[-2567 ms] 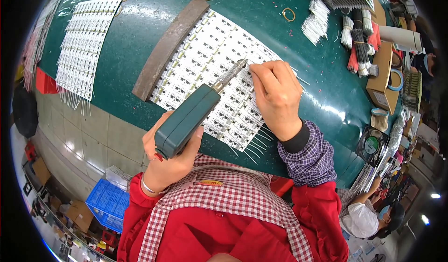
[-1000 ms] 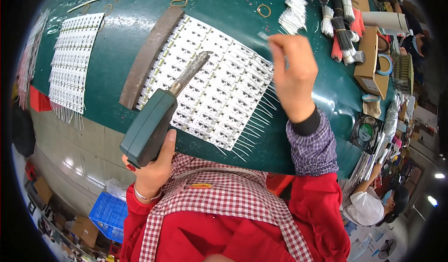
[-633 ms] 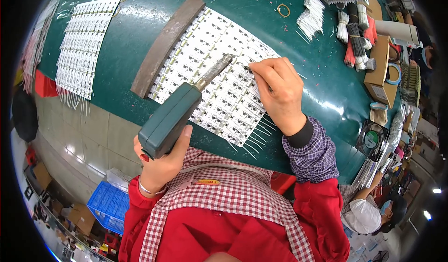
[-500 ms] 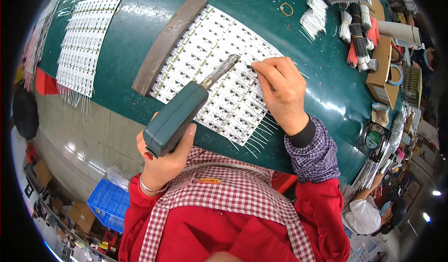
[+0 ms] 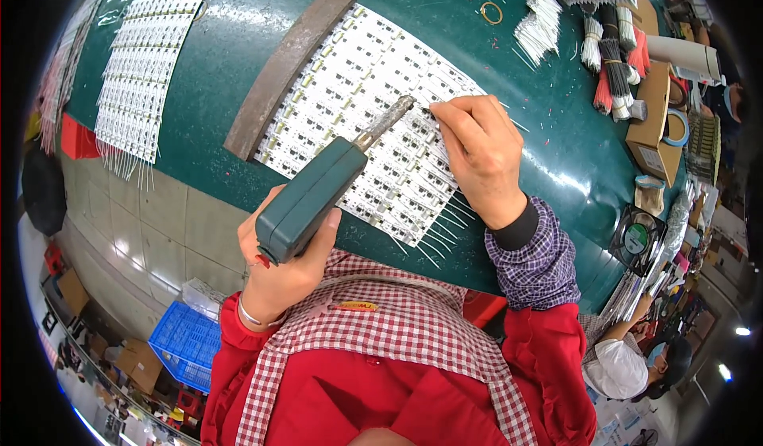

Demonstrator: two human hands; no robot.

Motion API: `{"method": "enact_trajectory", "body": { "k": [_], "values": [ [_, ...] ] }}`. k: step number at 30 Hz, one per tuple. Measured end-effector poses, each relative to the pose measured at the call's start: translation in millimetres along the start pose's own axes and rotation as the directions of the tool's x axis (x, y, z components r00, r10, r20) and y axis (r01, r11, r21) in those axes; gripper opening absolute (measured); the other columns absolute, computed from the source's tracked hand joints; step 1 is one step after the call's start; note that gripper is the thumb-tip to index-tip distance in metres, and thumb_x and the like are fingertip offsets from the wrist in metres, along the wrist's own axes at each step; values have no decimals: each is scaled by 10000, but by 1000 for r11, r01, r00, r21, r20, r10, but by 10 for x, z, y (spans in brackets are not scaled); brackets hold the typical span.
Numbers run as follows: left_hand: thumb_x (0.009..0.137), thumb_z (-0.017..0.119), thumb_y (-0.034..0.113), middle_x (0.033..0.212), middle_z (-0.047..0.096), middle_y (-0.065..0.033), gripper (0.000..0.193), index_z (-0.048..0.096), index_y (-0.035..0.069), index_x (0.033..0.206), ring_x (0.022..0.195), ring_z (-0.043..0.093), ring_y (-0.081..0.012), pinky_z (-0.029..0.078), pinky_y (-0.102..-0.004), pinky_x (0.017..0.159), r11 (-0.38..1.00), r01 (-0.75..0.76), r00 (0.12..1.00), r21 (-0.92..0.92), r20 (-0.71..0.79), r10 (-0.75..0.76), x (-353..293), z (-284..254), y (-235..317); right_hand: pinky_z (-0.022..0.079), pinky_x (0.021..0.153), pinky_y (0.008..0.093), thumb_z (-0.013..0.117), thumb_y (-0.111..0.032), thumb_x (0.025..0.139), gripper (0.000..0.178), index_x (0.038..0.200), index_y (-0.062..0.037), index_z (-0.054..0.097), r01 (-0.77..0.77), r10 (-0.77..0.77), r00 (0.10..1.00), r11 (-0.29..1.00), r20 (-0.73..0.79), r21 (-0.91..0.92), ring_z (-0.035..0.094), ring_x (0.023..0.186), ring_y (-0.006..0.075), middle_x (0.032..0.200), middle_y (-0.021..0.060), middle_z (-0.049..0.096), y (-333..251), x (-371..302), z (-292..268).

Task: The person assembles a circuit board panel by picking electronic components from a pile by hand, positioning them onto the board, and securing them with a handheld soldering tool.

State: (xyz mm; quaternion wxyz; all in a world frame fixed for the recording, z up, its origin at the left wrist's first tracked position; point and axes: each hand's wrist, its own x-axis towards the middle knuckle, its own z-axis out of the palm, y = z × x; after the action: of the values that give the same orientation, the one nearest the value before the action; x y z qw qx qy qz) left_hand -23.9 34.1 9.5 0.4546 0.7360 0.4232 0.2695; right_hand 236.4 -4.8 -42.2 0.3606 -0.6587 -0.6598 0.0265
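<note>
A sheet of white circuit boards (image 5: pixel 373 56) lies on the green table, with small dark parts in rows and thin white wires (image 5: pixel 433 243) sticking out past its near right edge. My left hand (image 5: pixel 290 275) is wrapped round a green soldering gun (image 5: pixel 314 199). The gun's metal tip points away to the right and is over the sheet, close to my right fingertips. My right hand (image 5: pixel 481 156) is closed in a pinch above the sheet's right part. What lies between its thumb and forefinger is too small to make out.
A dark flat bar (image 5: pixel 290 72) lies along the sheet's left edge. Another wired board sheet (image 5: pixel 147 72) lies further left. At the right are bundled wires (image 5: pixel 612 72), a cardboard box (image 5: pixel 648 140) and a small black fan (image 5: pixel 636 239). A co-worker (image 5: pixel 628 366) is at the lower right.
My left hand has moved the soldering gun slightly right, bringing its tip nearer my right fingertips. My right hand stays pinched in almost the same spot.
</note>
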Motion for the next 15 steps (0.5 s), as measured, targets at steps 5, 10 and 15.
{"method": "enact_trajectory", "body": {
  "k": [5,10,15],
  "values": [
    [802,782,-36,895,703,-122,174,720,-42,964,694,660,-172,506,-279,587,997,74,997,-30,3,-74,7,7,37,528,655,353,785,81,745,267,973,-47,727,8,-8,1000,1000,1,-24,649,778,251,872,78,662,2,-7,13],
    [780,783,-41,883,717,-139,165,737,-40,938,695,669,-218,531,-299,606,997,-34,999,67,-1,34,10,-4,64,528,650,351,786,86,739,270,970,-39,724,17,-18,1000,999,-7,-33,648,777,251,867,77,660,-6,-9,16],
    [770,787,-39,889,733,-145,179,743,-40,944,717,680,-238,543,-305,623,999,-12,997,39,-71,14,-56,-3,26,528,647,354,757,90,727,277,970,-33,708,41,-41,999,999,-12,-32,639,783,252,873,79,650,4,-9,17]
  ]
}}
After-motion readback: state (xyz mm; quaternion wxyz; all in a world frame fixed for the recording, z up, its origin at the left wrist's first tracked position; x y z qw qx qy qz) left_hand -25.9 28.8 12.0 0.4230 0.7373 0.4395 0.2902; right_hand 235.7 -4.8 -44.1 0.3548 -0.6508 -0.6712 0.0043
